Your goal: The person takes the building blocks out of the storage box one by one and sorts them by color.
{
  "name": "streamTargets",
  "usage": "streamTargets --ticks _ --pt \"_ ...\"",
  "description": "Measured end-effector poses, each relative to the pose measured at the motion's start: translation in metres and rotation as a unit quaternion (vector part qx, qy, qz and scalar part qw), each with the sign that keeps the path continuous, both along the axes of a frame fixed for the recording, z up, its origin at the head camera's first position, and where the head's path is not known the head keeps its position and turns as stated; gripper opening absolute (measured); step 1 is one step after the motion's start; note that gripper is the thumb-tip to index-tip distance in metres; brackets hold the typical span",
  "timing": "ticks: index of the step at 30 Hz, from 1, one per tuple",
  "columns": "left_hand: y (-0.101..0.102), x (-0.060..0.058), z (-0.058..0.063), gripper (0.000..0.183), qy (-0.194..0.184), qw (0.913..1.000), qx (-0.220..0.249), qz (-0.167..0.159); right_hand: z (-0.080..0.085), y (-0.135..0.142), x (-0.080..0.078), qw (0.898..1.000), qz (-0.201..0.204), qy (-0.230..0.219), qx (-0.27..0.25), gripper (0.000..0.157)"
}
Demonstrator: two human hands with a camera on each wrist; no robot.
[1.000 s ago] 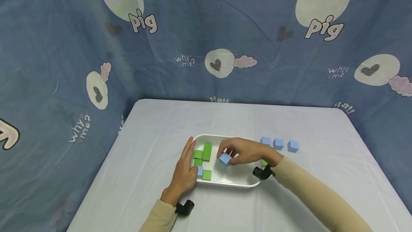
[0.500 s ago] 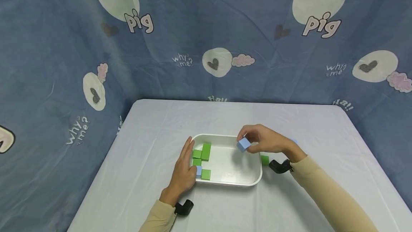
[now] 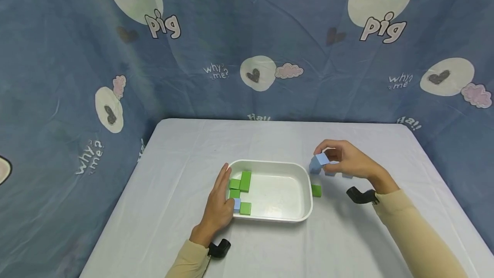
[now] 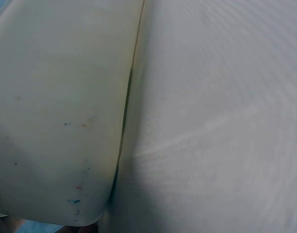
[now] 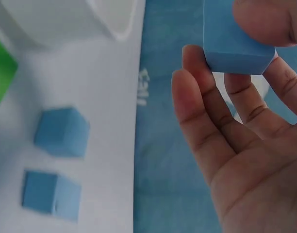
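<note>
Over the right part of the table, my right hand pinches a blue cube between thumb and fingers. In the right wrist view, the thumb lies across this tilted blue cube, with the other fingers spread below. Another blue cube shows just behind and below it in the head view. My left hand lies with straight fingers along the left end of a white tray. Its thumb is at a small blue block inside. Only the tray's pale wall and bits of fingers show in the left wrist view.
Several green blocks sit in the tray's left end. Just outside its right wall lies a green block. Two blue cubes stand on the white table, partly hidden by my right hand in the head view. A blue curtain hangs behind.
My right hand has carried the blue cube from above the tray to the right, past its right end, over the blue cubes there. My left hand has stayed at the tray's left end.
</note>
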State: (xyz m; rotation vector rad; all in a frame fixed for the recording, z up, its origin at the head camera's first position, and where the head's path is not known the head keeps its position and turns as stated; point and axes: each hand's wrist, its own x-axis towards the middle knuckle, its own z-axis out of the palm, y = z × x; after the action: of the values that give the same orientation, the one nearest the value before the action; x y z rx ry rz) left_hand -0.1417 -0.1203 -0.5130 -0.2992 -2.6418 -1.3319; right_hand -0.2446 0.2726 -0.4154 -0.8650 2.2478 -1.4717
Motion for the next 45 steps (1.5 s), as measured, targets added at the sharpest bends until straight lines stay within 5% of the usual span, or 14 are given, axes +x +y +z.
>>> streamTargets --ticks 12,25,45 --pt "0.001 0.001 0.003 0.084 -0.012 0.9999 -0.004 0.003 0.004 0.051 0.011 0.990 -0.129 0.046 0.035 0.036" --pt "0.001 0.002 0.003 0.084 -0.011 0.9999 -0.007 0.006 -0.016 0.086 0.011 0.970 -0.231 0.039 0.064 0.035" --pt "0.000 0.000 0.001 0.085 -0.012 0.9999 -0.003 0.003 -0.053 0.112 0.024 0.948 -0.275 0.037 0.156 0.036"
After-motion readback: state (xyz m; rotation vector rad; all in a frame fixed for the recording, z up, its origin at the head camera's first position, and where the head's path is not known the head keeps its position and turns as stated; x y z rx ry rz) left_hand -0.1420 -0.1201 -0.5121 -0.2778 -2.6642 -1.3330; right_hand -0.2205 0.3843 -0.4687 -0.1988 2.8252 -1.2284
